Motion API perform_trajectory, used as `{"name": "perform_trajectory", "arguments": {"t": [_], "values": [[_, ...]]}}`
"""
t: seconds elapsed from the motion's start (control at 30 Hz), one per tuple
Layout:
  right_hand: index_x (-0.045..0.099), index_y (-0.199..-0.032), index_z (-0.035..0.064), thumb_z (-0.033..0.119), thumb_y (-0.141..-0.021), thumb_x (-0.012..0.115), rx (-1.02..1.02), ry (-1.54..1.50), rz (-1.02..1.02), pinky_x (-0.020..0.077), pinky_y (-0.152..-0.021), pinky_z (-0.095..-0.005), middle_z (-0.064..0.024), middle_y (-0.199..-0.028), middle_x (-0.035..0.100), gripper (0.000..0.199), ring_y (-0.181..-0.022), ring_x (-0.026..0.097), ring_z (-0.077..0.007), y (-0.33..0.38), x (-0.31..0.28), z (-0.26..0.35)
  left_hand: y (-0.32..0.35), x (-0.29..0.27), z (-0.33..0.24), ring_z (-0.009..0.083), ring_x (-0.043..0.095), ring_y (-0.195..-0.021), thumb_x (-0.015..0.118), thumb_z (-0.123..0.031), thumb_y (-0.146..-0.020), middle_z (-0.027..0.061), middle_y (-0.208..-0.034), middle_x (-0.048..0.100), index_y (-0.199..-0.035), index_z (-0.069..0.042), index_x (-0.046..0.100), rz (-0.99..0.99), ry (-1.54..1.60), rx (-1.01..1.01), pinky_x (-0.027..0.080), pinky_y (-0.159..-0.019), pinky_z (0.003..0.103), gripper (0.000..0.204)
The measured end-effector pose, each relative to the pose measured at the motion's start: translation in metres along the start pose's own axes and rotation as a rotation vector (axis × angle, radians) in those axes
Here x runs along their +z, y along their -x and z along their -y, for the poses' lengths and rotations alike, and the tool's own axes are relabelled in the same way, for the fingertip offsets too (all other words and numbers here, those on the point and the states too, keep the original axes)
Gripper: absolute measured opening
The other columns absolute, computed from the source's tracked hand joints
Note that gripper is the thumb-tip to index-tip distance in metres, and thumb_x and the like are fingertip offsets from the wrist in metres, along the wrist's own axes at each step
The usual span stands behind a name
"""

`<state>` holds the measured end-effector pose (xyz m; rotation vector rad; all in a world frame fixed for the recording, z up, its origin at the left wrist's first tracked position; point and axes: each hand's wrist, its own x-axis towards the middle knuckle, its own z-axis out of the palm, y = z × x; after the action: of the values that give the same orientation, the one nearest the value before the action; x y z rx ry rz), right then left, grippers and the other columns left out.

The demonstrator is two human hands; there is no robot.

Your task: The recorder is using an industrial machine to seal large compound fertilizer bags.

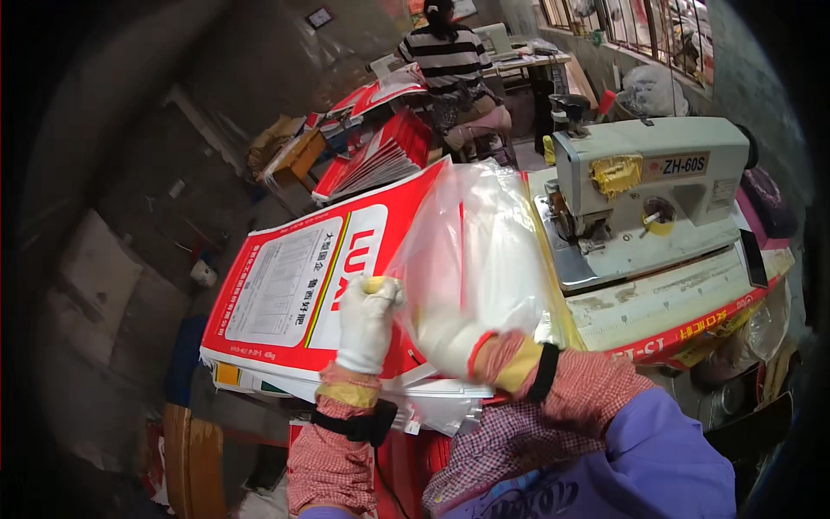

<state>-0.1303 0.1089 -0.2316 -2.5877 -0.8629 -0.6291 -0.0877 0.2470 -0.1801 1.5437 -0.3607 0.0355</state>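
Note:
A red and white printed sack (294, 268) lies on top of a stack of flat sacks in front of me. Over its right part a clear plastic liner bag (432, 238) is lifted and creased. My left hand (370, 320), in a white glove, is closed at the near left edge of that film and seems to pinch it. Just to its right, my right hand (445, 339), also gloved, is low over the liner. Motion smears its fingers, so their grip is hidden. More clear liners (506, 251) lie in a pile beside the sewing machine.
A white industrial sewing machine (657, 195) stands on a worn table (674, 298) at the right. Further back, a person in a striped shirt (445, 60) sits beside a fanned stack of red sacks (385, 156). A wooden bench (194, 458) is at lower left.

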Motion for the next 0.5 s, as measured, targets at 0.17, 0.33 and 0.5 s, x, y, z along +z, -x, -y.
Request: {"name": "perform_trajectory", "arguments": {"t": [0.17, 0.33, 0.5], "values": [[0.063, -0.08, 0.0094, 0.021, -0.068, 0.056, -0.558, -0.864, 0.542, 0.0477, -0.065, -0.0416, -0.0139, -0.079, 0.062, 0.018, -0.075, 0.06, -0.0325, 0.011, 0.02, 0.06, 0.063, -0.001, -0.033, 0.0097, 0.053, -0.062, 0.054, 0.0, -0.076, 0.0051, -0.069, 0.057, -0.079, 0.0, 0.051, 0.055, -0.291, -0.096, 0.044, -0.058, 0.023, 0.004], [0.064, -0.08, 0.008, 0.019, -0.072, 0.059, -0.276, -0.571, 0.288, 0.0483, -0.057, -0.0367, -0.0091, -0.072, 0.062, 0.014, -0.063, 0.059, -0.0277, 0.003, 0.049, -0.025, 0.118, -0.028, -0.041, 0.0126, 0.056, -0.066, 0.059, 0.001, -0.075, 0.0064, -0.074, 0.06, -0.076, 0.001, 0.055, 0.558, -0.56, -0.068, 0.046, -0.061, 0.024, 0.004], [0.055, -0.107, 0.0146, 0.024, -0.086, 0.042, 0.547, 0.124, 0.192, 0.0479, -0.077, -0.0317, -0.0076, -0.088, 0.063, 0.026, -0.085, 0.06, -0.0219, 0.012, 0.063, -0.114, 0.139, -0.029, -0.042, 0.0163, 0.056, -0.075, 0.054, 0.002, -0.078, 0.0073, -0.082, 0.059, -0.09, -0.001, 0.056, 1.264, -0.346, -0.734, 0.046, -0.069, 0.029, 0.013]]}}
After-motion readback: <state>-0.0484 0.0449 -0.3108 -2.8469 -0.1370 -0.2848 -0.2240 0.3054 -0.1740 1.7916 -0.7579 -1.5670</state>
